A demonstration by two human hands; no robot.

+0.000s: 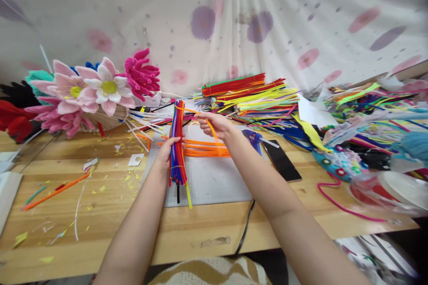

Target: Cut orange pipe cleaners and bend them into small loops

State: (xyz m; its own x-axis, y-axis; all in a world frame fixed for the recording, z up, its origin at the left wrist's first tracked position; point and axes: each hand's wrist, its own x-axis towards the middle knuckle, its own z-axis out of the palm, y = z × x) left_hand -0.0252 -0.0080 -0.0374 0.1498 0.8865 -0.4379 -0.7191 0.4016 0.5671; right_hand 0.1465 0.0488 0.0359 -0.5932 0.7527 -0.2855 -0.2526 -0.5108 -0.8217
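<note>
My left hand (166,151) is wrapped round an upright bundle of red, blue and purple pipe cleaners (177,160), tied with a thin band near its lower end. One black and one yellow-green stem stick out below the bundle. In my right hand (214,125), pinched between the fingers, is an orange pipe cleaner (192,110). One end of it reaches the upper part of the bundle, and the other hangs below my hand. Several more orange pipe cleaners (207,148) lie side by side behind the bundle, on a grey cutting mat (214,187).
Pipe cleaner flowers (107,87) stand at the left back. Colourful pipe cleaner bundles (247,93) are heaped behind the mat. A blue glue gun (254,140) and a black phone (282,160) lie at the right. Yellow scraps (102,188) litter the wooden table (110,218).
</note>
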